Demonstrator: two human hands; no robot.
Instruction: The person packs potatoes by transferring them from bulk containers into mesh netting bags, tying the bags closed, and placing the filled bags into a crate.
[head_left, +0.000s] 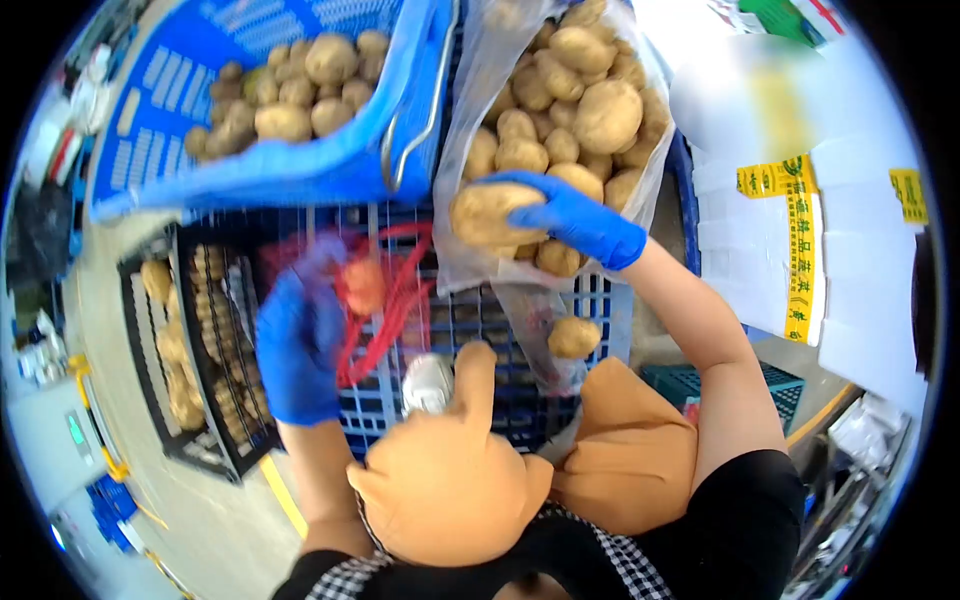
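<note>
My right hand (575, 220), in a blue glove, grips a large potato (488, 215) over the near end of a clear plastic bag (458, 262) full of potatoes (608, 115). My left hand (300, 345), also gloved in blue, is blurred at the fingers and holds a red mesh bag (385, 340). Red netting shows on both sides of those fingers. Beside them, a reddish-looking potato (362, 285) appears within the netting. A single potato (574, 338) lies below the plastic bag, on or in a strip of clear plastic.
A blue crate (250, 185) with potatoes stands at upper left. Black crates (178, 270) of potatoes are on the floor at left. Blue slatted plastic (510, 400) lies under the bags. White boxes (725, 240) with yellow tape stand at right, near a green crate (780, 395).
</note>
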